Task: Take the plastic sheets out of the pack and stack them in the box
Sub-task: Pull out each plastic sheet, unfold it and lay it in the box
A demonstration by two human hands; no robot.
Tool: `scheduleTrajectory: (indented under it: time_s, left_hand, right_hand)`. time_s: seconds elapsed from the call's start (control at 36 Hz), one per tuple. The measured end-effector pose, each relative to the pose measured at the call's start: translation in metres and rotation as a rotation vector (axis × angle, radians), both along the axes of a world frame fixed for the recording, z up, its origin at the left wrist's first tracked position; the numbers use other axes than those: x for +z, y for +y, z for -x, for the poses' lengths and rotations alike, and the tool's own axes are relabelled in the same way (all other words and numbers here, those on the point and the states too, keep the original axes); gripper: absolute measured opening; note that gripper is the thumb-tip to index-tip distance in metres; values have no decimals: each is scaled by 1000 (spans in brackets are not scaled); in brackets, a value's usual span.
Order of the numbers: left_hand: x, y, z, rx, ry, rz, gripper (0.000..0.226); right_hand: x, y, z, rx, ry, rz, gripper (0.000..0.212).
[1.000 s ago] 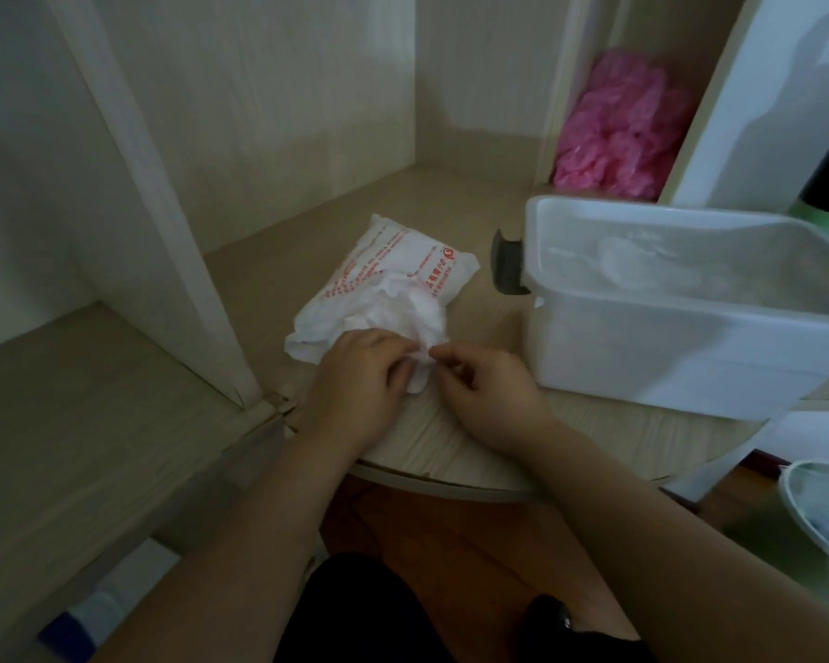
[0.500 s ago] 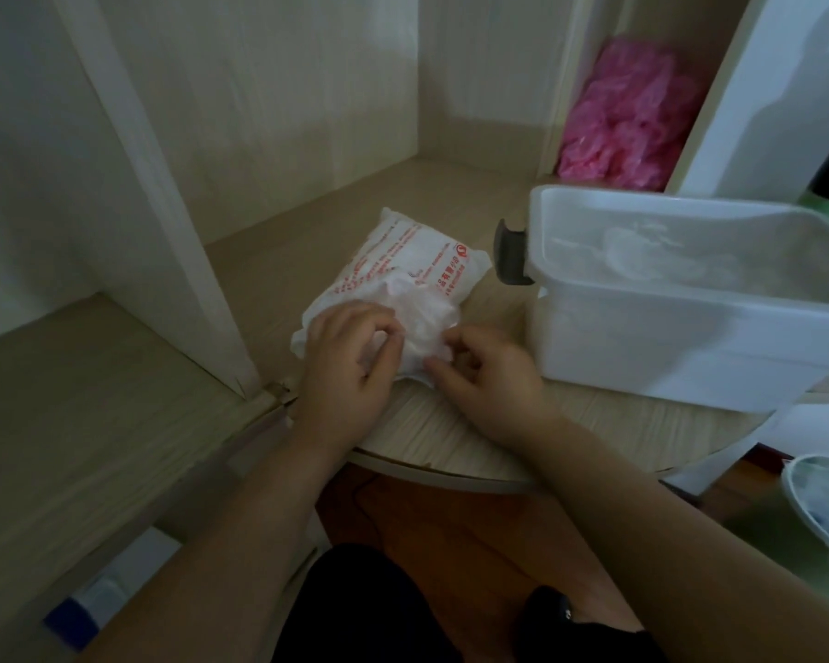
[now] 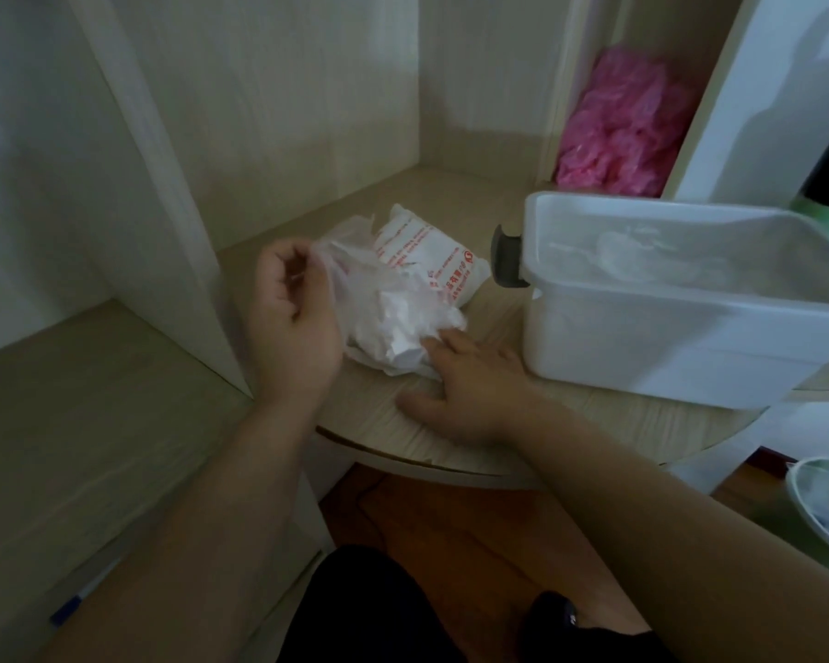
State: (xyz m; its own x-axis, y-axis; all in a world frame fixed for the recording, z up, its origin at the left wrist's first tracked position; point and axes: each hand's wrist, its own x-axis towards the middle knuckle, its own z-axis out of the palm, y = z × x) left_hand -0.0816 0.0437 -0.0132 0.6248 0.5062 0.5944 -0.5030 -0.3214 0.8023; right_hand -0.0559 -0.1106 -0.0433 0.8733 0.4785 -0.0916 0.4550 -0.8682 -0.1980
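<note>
A white pack with red print lies on the wooden shelf, its near end open and crumpled. My left hand is raised beside it and pinches a thin clear plastic sheet that trails back to the pack's mouth. My right hand lies flat on the shelf with straight fingers touching the crumpled end of the pack. The white plastic box stands to the right, open on top, with clear plastic sheets lying inside.
The rounded shelf edge is just below my hands. An upright cabinet panel stands to the left. A pink plastic bundle fills a niche behind the box. A dark clip sits on the box's left wall.
My left hand has lifted up and to the left, drawing a clear sheet out of the pack. My right hand has let go and flattened onto the shelf at the pack's end.
</note>
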Motion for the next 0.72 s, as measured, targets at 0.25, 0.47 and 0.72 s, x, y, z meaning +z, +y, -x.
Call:
scheduleTrajectory:
  time_s: [0.25, 0.47, 0.72]
  left_hand:
    - [40, -9, -7, -125, -80, 22, 6]
    - [40, -39, -4, -287, -132, -509, 16]
    - [71, -73, 0, -449, -59, -80, 21]
  right_hand:
    - [54, 2, 9, -108, 76, -748, 43]
    - [123, -24, 14, -67, 636, -1345, 39]
    - [155, -71, 22, -11, 565, -1721, 29]
